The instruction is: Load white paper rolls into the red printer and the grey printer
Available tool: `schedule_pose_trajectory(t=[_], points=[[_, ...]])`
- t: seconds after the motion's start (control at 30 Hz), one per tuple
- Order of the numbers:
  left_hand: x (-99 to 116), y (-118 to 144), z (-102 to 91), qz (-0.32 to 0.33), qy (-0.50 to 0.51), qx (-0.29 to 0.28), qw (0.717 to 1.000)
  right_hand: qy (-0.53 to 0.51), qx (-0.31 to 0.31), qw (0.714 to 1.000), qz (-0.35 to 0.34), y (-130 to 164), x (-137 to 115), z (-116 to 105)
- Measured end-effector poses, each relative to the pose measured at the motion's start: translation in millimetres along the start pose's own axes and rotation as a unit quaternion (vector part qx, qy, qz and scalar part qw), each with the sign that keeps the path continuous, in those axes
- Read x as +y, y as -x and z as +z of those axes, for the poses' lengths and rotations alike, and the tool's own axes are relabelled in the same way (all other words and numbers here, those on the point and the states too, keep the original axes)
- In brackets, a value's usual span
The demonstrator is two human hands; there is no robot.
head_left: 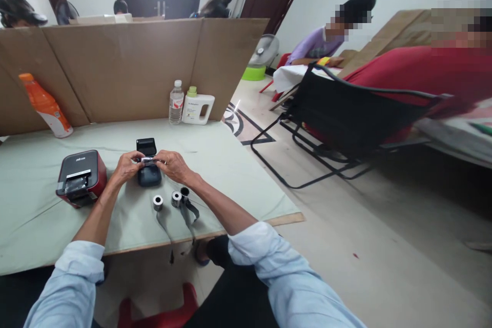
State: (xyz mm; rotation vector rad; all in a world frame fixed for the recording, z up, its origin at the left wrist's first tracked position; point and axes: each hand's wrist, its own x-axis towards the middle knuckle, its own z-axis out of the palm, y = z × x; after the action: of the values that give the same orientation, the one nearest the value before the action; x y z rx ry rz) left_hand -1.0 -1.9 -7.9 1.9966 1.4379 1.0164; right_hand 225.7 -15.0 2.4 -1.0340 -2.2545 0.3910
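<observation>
Holding a small pale strip point(148, 160) between both hands over the open black printer point(149, 170) at mid worktop point(34, 215). Left hand point(126, 166) pinching one end, right hand point(171, 163) pinching the other, fingers of both closed on it; lid point(146, 145) standing up behind. Judged as the threading step, label end being lined up with the slot. Calling next for level, steady tension and a square feed into the mouth, without creasing. Lying just in front: three small rolls point(158, 202) point(176, 198) point(185, 193), tails trailing over the edge. Sitting to the left, a red printer point(81, 177); farther back, an orange bottle point(46, 106), a water bottle point(176, 102) and a white jug point(198, 107).
</observation>
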Motion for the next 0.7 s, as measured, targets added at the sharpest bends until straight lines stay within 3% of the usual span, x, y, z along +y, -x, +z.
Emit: schedule_pose_trajectory(t=[0.2, 0.53, 0.6, 0.7], points=[[-6, -1, -6.1, 0.023, -0.047, -0.042, 0.998, 0.045, -0.043, 0.998, -0.012, 9, -10, 0], [-7, -6, -1.9, 0.070, -0.069, -0.052, 0.994, 0.136, -0.110, 0.985, -0.006, 8, -25, -5], [-7, -7, -1.3, 0.064, -0.086, -0.028, 0.994, 0.152, -0.118, 0.981, -0.012, 8, -27, -4], [-13, -9, -1.4, 0.010, -0.092, 0.064, 0.994, 0.173, -0.125, 0.977, -0.022, 9, -30, -3]])
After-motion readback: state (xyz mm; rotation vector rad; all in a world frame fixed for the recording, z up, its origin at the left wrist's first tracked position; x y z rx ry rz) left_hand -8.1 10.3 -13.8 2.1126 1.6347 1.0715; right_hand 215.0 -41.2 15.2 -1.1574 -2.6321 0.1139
